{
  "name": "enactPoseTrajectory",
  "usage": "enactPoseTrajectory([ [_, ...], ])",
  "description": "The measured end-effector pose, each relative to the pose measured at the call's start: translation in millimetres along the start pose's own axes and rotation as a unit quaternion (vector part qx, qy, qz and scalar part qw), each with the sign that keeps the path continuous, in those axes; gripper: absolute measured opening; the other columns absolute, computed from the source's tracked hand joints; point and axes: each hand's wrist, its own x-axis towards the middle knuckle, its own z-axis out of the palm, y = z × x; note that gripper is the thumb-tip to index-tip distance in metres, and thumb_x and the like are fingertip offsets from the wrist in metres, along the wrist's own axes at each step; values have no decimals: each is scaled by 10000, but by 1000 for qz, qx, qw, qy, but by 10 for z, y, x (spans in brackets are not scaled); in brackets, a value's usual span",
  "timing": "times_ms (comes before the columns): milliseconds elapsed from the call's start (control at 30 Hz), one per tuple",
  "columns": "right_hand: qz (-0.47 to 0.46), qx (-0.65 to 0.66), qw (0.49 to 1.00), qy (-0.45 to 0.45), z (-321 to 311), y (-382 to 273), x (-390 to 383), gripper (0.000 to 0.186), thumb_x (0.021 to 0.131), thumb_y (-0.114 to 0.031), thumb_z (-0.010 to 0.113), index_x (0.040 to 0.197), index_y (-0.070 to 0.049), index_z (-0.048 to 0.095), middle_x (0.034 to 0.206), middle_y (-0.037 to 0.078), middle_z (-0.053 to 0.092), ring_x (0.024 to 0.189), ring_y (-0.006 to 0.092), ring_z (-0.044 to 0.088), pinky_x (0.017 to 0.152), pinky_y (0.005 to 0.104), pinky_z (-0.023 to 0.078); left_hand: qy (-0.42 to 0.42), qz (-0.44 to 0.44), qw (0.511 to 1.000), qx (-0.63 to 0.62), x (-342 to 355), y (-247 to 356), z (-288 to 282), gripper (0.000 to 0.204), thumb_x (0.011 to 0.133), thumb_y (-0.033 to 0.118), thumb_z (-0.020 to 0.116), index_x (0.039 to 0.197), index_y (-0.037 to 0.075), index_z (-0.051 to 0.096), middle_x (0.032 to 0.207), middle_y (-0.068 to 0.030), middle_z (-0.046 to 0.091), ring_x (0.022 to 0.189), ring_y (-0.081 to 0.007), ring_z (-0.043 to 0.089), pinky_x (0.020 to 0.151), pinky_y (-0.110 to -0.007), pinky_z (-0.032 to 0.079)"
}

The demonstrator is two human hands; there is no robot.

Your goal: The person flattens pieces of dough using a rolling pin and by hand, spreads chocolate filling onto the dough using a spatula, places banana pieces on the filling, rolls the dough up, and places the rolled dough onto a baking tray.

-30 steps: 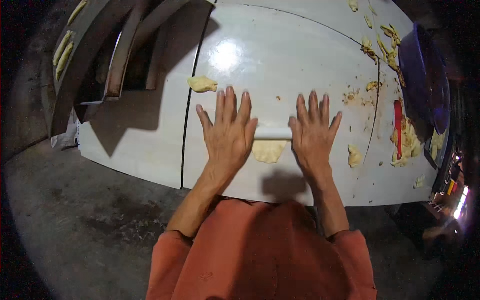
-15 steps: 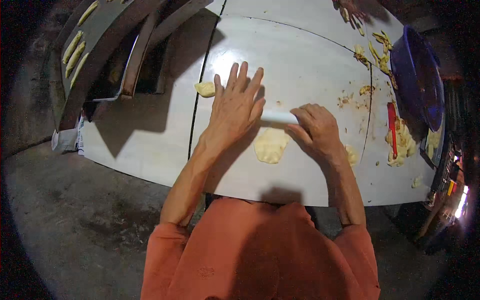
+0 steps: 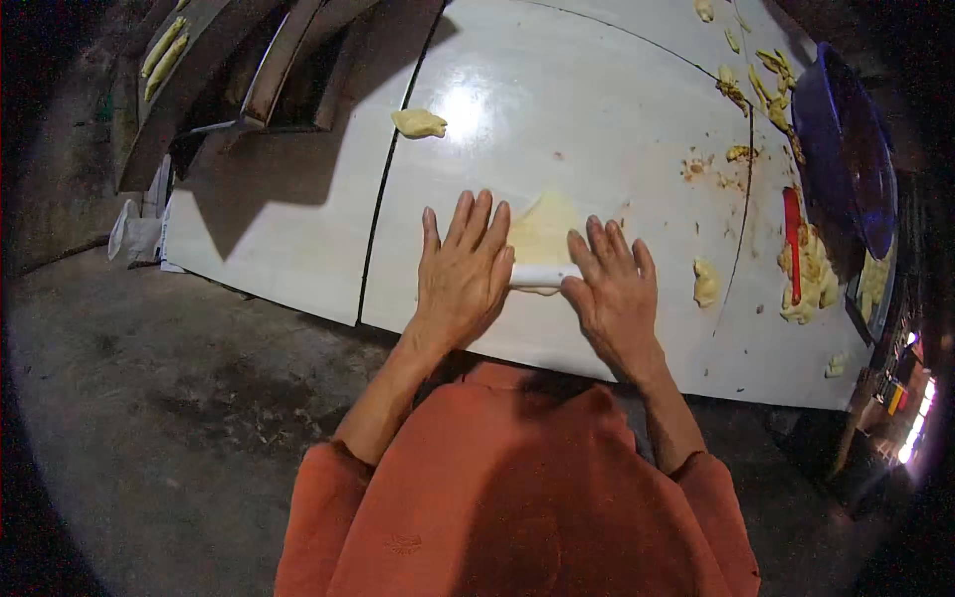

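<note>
Rolling pin (image 3: 542, 276) ends under hands (dough (image 3: 544, 227) half-hidden)

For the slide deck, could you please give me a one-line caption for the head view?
Left hand and right hand press a white rolling pin over yellow dough on a white table.

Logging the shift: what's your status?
Left hand and right hand flat on white roller. Dough sheet beneath. Loose dough lump nearby, not blocking.

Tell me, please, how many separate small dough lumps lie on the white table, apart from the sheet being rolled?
2: one dough lump at the far left by the seam, one right of the right hand; scattered scraps excluded.
</note>
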Motion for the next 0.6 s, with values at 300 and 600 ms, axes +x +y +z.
enactPoseTrajectory([
  [300,-53,68,995,57,40,26,-389,533,899,-304,734,1407,-216,602,1207,50,598,1131,238,545,1072,517,322,4,-23,999,32,-550,322,-90,680,978,441,614,1518,56,462,1611,-166,392,1524,-372,288,1144,-782,80],
  [600,40,8,999,1,76,65,209,567,1018,-447,558,1527,-202,501,1673,118,305,1564,356,200,1198,703,69,32,-67,996,47,-11,162,108,672,1014,405,550,1540,13,406,1592,-207,411,1519,-395,299,1168,-754,48],
])
